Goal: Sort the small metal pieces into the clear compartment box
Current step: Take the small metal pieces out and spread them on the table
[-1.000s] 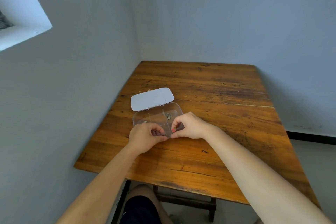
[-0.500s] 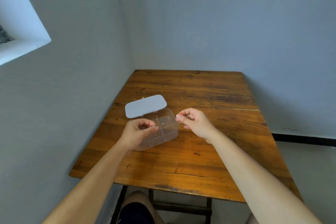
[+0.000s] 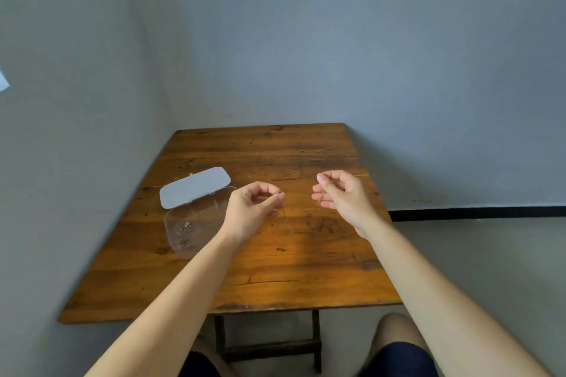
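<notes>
The left hand (image 3: 249, 211) pinches a tiny metal piece (image 3: 276, 192) between thumb and forefinger, with something fine dangling below the pinch, too small to make out. The right hand (image 3: 341, 194) is loosely curled, thumb against forefinger; whether it grips anything I cannot tell, though a small golden speck (image 3: 318, 204) shows just under its fingertips. The two hands are held apart above the wooden table (image 3: 291, 269), whose boards are dark-stained, scratched and knotted. The table sits in a corner between grey walls (image 3: 367, 55), with a black skirting strip (image 3: 477, 212) low on the right side.

Left of the left hand, touching its wrist in this view, lies the clear compartment box (image 3: 191, 228). It stands open, its pale lid (image 3: 194, 187) flipped back on the far side. Small metal pieces (image 3: 183, 229) lie in at least two of its cells; the left forearm hides its right part. Below the table edge, the person's knees (image 3: 395, 333) and dark shorts (image 3: 398, 360) show.
</notes>
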Motion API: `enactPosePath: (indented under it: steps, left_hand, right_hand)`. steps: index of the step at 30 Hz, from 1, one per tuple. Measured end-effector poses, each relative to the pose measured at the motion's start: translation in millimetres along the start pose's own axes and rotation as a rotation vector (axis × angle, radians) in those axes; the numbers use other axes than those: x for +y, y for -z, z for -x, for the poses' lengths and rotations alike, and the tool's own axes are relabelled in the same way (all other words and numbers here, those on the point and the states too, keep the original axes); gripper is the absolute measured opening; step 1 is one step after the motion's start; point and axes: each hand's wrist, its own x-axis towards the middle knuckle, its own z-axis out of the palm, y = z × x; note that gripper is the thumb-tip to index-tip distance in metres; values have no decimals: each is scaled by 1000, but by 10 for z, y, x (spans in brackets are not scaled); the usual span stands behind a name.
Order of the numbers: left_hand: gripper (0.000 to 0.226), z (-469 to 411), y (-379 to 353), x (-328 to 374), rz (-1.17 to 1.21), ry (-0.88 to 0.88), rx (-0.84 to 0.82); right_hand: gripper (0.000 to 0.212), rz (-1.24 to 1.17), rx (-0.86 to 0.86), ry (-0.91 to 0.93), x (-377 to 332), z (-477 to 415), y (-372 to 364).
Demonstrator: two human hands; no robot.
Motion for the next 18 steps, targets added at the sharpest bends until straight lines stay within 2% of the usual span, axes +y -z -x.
enactPosePath:
  steps: [6, 10, 18]
  left_hand:
    - [8, 216, -478, -280, -44, 98, -77]
    - [12, 369, -576, -606, -223, 189, -131]
    - [31, 352, -406, -608, -327, 155, -150]
  right_hand:
    - [27, 166, 48, -56, 402, 325, 357]
    - [28, 388, 20, -105, 754, 461, 492]
    - [29, 517, 8, -80, 789, 440, 439]
